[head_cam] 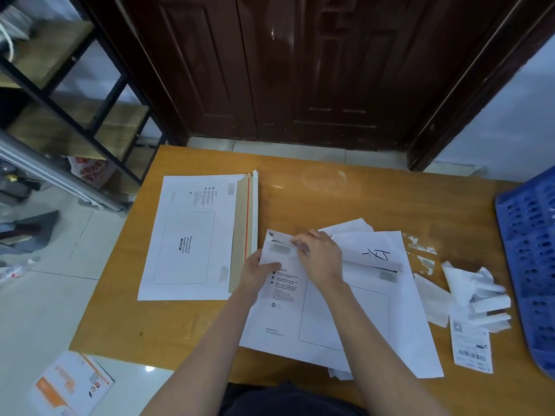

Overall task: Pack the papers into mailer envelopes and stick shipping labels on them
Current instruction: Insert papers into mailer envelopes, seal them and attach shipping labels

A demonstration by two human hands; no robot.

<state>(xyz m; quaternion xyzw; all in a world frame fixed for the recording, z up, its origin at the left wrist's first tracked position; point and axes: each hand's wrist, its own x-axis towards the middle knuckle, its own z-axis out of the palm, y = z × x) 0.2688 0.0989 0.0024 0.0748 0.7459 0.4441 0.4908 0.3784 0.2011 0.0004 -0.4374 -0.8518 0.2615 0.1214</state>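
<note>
- Counter [360, 199]: orange-brown wooden top, seen from above, set in front of a dark wooden door [300, 70].
- Envelope [339, 310]: white mailer lying flat at the centre of the counter, printed side up, with a blank label box and small printed text; its flap end points away from the person.
- Left hand [256, 273]: grips the left edge of the envelope near the flap end, thumb on top, fingers curled beneath.
- Right hand [322, 255]: fingers curled together at the flap, pinching what appears to be a thin strip along its edge; the view is too blurred there to say for certain.
- Papers [372, 247]: loose white sheets at the far end of the envelope, partly beneath the flap; the top sheet bears a black handwritten mark.
- Envelope stack [192, 235]: further white mailers piled just to the left, flaps open, showing a brown inner face and a red strip.
- Shipping labels [471, 346]: printed with barcodes, lying to the right of the envelope, beside a heap of crumpled backing scraps [477, 292].
- Blue basket [531, 250]: perforated plastic, at the right edge of the counter.
- Metal shelf rack [75, 100]: stands to the left on the tiled floor.
</note>
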